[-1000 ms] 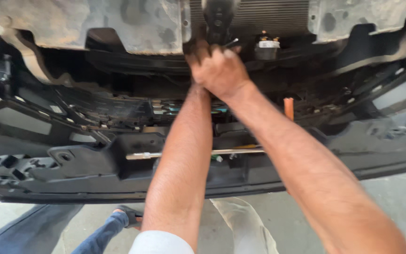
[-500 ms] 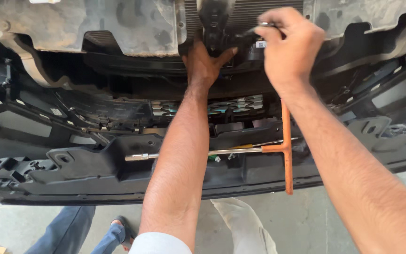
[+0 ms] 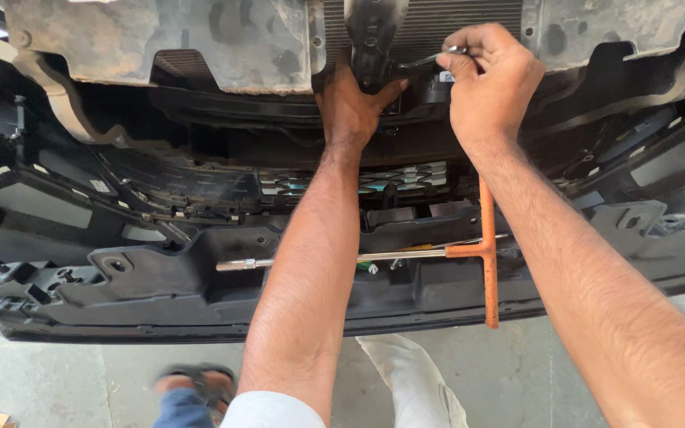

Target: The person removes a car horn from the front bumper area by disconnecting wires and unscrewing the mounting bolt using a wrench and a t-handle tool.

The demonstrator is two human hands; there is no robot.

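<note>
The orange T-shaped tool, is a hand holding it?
No, the orange T-shaped tool lies on the black bumper; both hands are higher up.

Wrench (image 3: 430,59) mostly hidden; foot (image 3: 200,384) blurred

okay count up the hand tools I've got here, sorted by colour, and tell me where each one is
Orange: 1, the T-handle wrench lying across the black bumper panel.
Silver: 1, the slim wrench gripped in the right hand, beside the left hand on the black bracket.
Total: 2 tools.
</note>
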